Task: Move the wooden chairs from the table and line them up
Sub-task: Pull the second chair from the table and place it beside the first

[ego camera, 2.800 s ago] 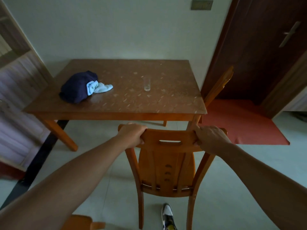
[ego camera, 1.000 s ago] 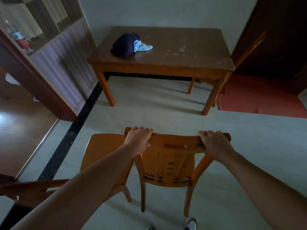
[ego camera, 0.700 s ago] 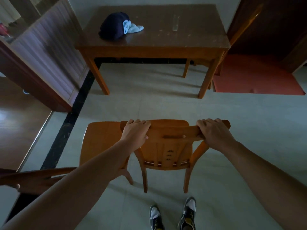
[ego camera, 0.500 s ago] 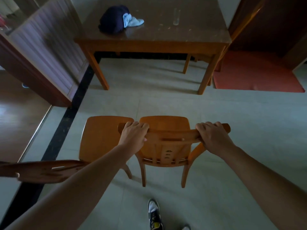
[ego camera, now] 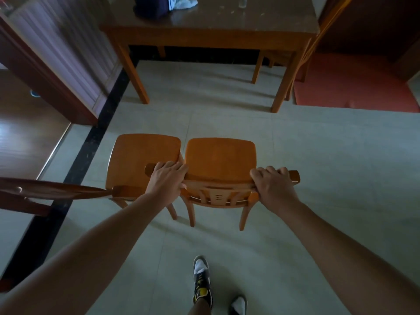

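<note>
I hold a wooden chair (ego camera: 220, 155) by the top rail of its back. My left hand (ego camera: 167, 179) grips the rail's left end and my right hand (ego camera: 272, 185) grips the right end. Its seat sits side by side with the seat of a second wooden chair (ego camera: 143, 155) on its left, the two nearly touching. The back rail of that second chair reaches to the left edge of the view. A third wooden chair (ego camera: 316, 39) stands at the right side of the wooden table (ego camera: 209, 34), partly hidden by it.
On the table lie a dark bundle of cloth (ego camera: 151, 6) and a glass (ego camera: 242, 2). A slatted wooden partition (ego camera: 68, 53) stands at the left, a red mat (ego camera: 350, 87) at the right. My feet (ego camera: 202, 283) are on the pale tiles behind the chair.
I have drawn the chair back from the table and set it beside the second chair. The table is now farther away and my view tilts further down onto the seats.
</note>
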Action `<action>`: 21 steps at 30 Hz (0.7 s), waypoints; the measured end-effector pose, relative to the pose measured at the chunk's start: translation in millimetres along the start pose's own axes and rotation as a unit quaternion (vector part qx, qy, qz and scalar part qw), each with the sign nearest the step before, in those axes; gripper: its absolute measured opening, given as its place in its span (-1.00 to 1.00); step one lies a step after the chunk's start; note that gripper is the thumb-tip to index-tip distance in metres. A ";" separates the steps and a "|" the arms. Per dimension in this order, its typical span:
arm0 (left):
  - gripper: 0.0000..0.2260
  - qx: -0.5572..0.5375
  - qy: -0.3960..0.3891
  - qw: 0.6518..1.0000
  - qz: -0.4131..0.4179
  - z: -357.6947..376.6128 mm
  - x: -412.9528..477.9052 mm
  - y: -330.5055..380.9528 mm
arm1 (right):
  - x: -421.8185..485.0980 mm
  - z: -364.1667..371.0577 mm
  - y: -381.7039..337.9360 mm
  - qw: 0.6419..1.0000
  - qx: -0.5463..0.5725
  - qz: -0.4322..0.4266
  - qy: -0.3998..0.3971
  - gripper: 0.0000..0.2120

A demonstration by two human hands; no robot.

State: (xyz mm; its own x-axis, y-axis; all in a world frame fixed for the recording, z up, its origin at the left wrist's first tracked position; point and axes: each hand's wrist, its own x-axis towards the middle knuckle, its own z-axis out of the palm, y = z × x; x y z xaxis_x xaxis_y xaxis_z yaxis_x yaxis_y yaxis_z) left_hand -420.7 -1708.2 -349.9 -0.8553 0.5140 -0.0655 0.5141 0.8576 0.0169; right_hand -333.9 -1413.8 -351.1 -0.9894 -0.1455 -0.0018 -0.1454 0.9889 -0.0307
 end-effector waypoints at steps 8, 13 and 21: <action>-0.75 -0.006 -0.036 0.999 -0.003 23.5 -41.7 9.6 | -35.0 22.8 -23.9 0.997 0.012 0.033 -0.061 -0.72; -0.75 -0.020 -0.058 0.998 0.000 32.8 -57.8 8.4 | -46.1 26.6 -38.4 0.993 0.015 0.048 -0.104 -0.72; -0.45 -0.100 -0.104 0.989 0.037 43.0 -69.0 5.6 | -50.0 11.7 -33.9 0.973 0.124 0.055 -0.184 -0.44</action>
State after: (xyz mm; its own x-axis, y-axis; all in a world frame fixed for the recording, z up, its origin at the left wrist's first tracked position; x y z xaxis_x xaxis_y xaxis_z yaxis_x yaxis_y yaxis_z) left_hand -356.0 -1739.7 -388.3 -0.7732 0.5784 -0.2600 0.5340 0.8150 0.2249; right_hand -279.4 -1440.4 -361.7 -0.9229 -0.0853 -0.3755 0.0126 0.9680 -0.2507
